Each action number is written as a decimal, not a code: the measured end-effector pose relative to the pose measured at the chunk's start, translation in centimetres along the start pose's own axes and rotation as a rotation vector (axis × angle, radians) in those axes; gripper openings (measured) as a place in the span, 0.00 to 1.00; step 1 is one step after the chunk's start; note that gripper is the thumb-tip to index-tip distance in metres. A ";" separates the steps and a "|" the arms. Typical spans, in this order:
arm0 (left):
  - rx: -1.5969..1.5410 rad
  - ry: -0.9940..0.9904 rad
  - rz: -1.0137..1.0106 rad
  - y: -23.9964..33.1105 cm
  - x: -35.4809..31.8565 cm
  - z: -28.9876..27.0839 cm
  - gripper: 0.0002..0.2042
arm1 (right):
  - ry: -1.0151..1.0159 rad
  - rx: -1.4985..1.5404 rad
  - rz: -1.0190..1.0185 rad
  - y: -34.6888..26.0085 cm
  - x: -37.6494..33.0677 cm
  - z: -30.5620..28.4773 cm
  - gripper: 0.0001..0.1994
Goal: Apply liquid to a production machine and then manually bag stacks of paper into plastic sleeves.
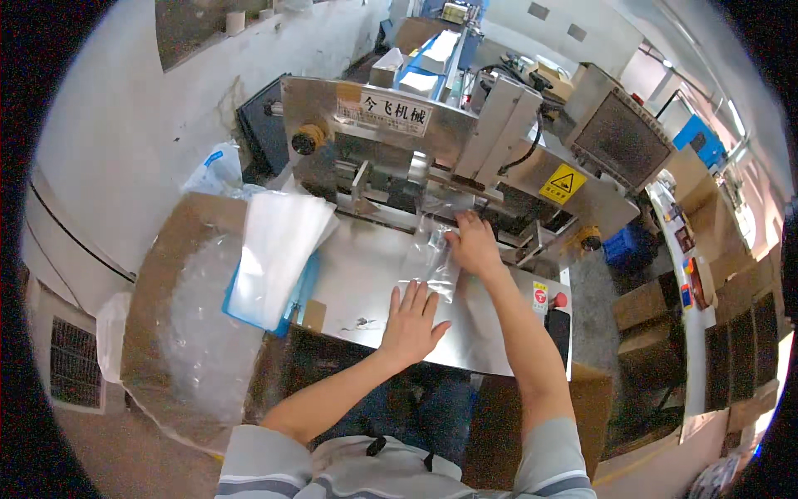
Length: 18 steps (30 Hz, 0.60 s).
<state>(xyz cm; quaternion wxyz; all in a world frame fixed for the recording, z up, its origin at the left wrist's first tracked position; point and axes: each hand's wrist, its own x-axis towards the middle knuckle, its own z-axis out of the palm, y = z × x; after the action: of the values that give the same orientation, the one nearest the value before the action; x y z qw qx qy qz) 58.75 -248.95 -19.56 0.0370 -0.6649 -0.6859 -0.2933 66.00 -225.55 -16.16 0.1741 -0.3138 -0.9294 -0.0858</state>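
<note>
A clear plastic bag (428,256) lies on the metal surface (359,270), its upper end close to the machine (378,116). The left hand (408,328) rests at the bag's lower end with its grip spread; the right hand (476,244) is at the upper right part, and whether its grip pinches the plastic, I cannot tell.

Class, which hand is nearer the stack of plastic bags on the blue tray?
Left. The left hand is right of the stack, near the clear bag; the right hand is farther right, at that bag's far end.
</note>
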 end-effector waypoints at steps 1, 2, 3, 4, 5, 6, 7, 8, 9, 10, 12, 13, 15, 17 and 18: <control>0.001 0.002 0.003 0.1 0.0 -0.1 0.29 | -0.006 0.010 0.000 0.1 0.1 0.0 0.24; 0.001 -0.016 0.006 0.2 -0.2 -0.2 0.29 | -0.012 0.020 0.001 0.2 0.1 0.1 0.24; 0.003 -0.034 0.004 0.2 -0.2 -0.2 0.29 | -0.009 0.021 -0.001 0.1 0.3 -0.2 0.24; 0.006 -0.032 0.004 0.2 -0.1 -0.1 0.29 | -0.009 0.031 0.006 0.0 0.3 -0.5 0.24; 0.012 -0.019 0.009 0.2 0.1 0.0 0.29 | -0.008 0.041 0.015 0.1 0.4 -0.8 0.24; 0.019 -0.016 0.009 0.3 -0.3 -0.1 0.29 | -0.013 0.049 0.016 -0.3 0.5 -1.2 0.24; 0.021 -0.024 0.006 0.3 -0.6 -0.2 0.29 | 0.005 0.022 0.009 -0.5 0.8 -1.6 0.24; 0.017 -0.032 -0.004 0.3 -1.0 -0.3 0.29 | 0.024 -0.004 0.003 -0.8 0.9 -2.0 0.24; 0.013 -0.030 -0.006 0.4 -0.6 -0.4 0.29 | 0.033 0.038 0.000 -0.6 0.9 -2.3 0.23; 0.013 -0.029 -0.003 0.3 -0.5 -0.2 0.29 | 0.036 0.037 0.001 -0.4 1.0 -2.5 0.23; -0.017 -0.002 -0.020 0.2 -0.6 -0.2 0.29 | 0.034 0.084 0.024 -0.3 0.9 -2.8 0.20; -0.019 -0.008 -0.018 0.3 -0.6 -0.4 0.29 | 0.031 0.085 0.030 -0.2 0.9 -3.0 0.20; -0.191 -0.083 -0.108 0.3 -0.5 -1.1 0.30 | -0.017 0.082 0.065 -0.2 1.4 -3.4 0.18; -0.215 -0.005 -0.125 0.2 -0.5 -1.2 0.31 | -0.060 0.086 0.064 0.1 2.0 -4.0 0.18; -0.241 0.077 -0.140 0.2 -0.5 -1.4 0.32 | -0.102 0.086 0.062 0.1 2.4 -4.3 0.17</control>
<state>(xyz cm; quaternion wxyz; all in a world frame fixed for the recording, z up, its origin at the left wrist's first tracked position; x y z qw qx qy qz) 58.49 -250.00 -18.58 -0.0374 -0.6033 -0.6885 -0.4008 65.46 -225.34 -11.32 0.1424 -0.3384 -0.9298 -0.0243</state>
